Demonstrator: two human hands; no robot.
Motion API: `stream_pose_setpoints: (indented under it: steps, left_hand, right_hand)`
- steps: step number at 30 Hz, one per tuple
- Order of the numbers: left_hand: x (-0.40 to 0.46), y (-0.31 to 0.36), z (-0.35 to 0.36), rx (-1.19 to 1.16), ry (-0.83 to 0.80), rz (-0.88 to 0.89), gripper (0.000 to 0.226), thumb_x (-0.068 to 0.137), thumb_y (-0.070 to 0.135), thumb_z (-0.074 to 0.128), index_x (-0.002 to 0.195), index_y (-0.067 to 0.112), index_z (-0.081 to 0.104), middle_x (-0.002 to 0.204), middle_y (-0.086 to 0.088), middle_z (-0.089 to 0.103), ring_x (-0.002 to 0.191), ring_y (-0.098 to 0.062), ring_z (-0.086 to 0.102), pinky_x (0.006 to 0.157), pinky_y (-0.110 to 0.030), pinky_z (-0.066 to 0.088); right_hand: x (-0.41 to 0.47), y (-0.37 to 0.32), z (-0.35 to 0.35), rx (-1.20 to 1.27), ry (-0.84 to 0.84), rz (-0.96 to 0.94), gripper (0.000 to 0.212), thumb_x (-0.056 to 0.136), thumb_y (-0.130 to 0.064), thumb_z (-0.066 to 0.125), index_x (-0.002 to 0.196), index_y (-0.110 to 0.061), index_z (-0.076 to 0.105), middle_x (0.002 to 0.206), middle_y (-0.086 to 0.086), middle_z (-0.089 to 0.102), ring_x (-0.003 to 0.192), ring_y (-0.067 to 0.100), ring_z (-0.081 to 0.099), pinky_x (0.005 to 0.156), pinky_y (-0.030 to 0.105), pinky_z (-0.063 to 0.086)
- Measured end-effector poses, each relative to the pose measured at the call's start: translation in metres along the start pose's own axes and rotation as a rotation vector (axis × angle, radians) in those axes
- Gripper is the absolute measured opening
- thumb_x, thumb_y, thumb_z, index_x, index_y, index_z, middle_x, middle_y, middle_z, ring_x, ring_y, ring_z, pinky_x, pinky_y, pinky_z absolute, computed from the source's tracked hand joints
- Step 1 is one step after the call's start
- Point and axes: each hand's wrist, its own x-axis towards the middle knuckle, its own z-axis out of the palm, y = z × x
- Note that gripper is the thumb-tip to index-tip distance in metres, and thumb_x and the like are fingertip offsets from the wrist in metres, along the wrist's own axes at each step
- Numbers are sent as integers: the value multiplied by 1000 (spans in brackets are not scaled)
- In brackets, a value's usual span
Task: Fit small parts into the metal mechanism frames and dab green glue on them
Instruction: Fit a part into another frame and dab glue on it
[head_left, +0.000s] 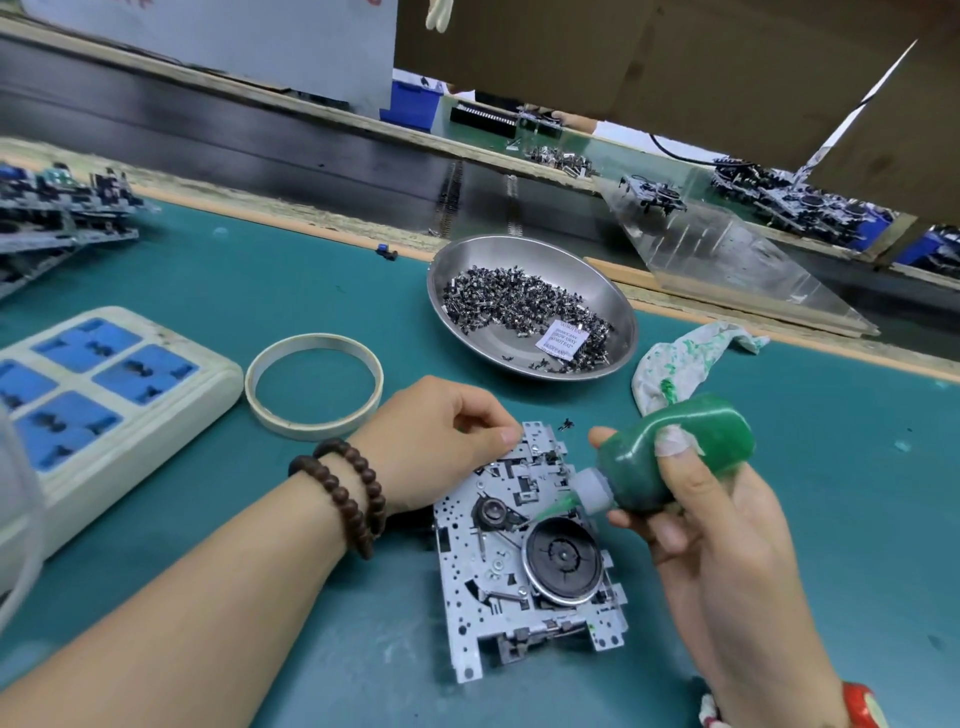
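Frame: a flat metal mechanism frame (524, 566) of grey stamped sheet, pierced with many small holes and slots, is laid on the teal mat (260, 291) between the two hands, near the front edge.
Flywheel: a round black wheel (563, 560) with a bright metal rim is seated on the right half of the frame; a smaller dark pulley (491, 512) is mounted just left of it.
Left hand: the hand (441, 441) is laid on the frame's far left corner, fingers curled and fingertips pressed against the metal; beads (345, 493) are worn at the wrist.
Right hand: the hand (711, 525) is wrapped round a soft green glue bottle (675, 452), tilted down to the left.
Nozzle: the grey cap and green tip (558, 506) are pointed at the frame beside the pulley; whether contact is made cannot be told.
Parts: small dark components are heaped in a steel dish (597, 291) beyond the frame; one stray part (566, 425) is seen just off the frame's far corner.
Rag: a white cloth (680, 358) stained green is crumpled right of the dish.
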Motion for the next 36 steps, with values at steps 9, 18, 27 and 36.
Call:
stream_pose_setpoints:
  steps: [9, 18, 27, 36]
  left_hand:
    - [1, 2, -1, 40, -2, 43, 18, 85, 27, 63, 67, 30, 65, 63, 15, 61, 59, 3, 49, 62, -10, 40]
    - [2, 1, -1, 31, -4, 50, 16, 85, 28, 63, 69, 28, 65, 71, 10, 66, 65, -3, 52, 69, -18, 44]
    - [3, -1, 0, 27, 3, 58, 16, 85, 27, 63, 69, 28, 66, 65, 14, 63, 61, 0, 51, 67, -15, 43]
    - [4, -3, 0, 34, 8, 80, 18, 85, 26, 63, 68, 30, 65, 61, 16, 61, 54, 6, 47, 59, -8, 39]
  right_hand:
    - [-1, 5, 0, -71, -100, 17, 49, 57, -62, 76, 76, -18, 67, 72, 14, 68, 44, 10, 40, 52, 23, 51]
    - [-1, 7, 0, -102, -139, -13, 48, 67, -57, 71, 80, -11, 64, 83, 21, 70, 40, 0, 41, 50, 22, 48]
    - [0, 9, 0, -85, -96, 6, 46, 67, -52, 73, 81, -10, 62, 80, 19, 69, 40, 1, 42, 51, 21, 49]
    - [0, 7, 3, -105, -105, 21, 26, 82, -29, 64, 80, -4, 57, 75, 15, 72, 38, 1, 39, 48, 20, 47]
